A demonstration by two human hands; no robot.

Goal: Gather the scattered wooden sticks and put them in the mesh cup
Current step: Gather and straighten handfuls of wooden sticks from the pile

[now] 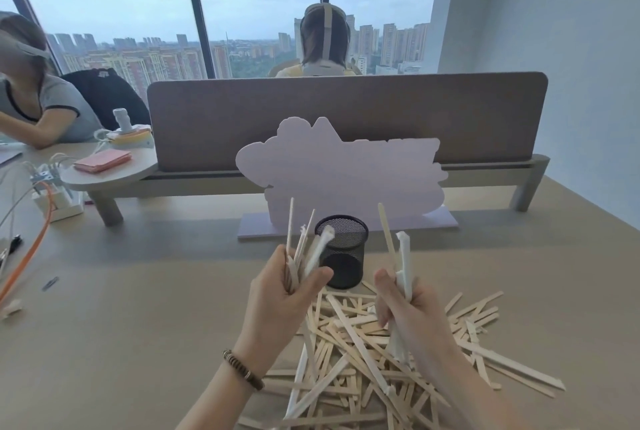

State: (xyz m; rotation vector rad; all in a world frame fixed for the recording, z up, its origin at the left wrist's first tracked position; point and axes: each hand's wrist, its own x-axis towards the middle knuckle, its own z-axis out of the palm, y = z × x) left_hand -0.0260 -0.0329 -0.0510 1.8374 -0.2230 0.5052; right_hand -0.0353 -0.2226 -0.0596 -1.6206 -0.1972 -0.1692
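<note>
Sticks held in both hands above the table, near the mesh cup.

A bundle of sticks (294,256) is gripped by the left hand (287,294); a few sticks (403,267) are gripped by the right hand (408,308). The mesh cup (343,253) stands upright behind a loose pile (381,360) on the table (138,325).

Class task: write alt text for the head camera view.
Two hands, left hand and right hand, each grip a bundle of wooden sticks above a pile of sticks on the table, before a black mesh cup.
</note>
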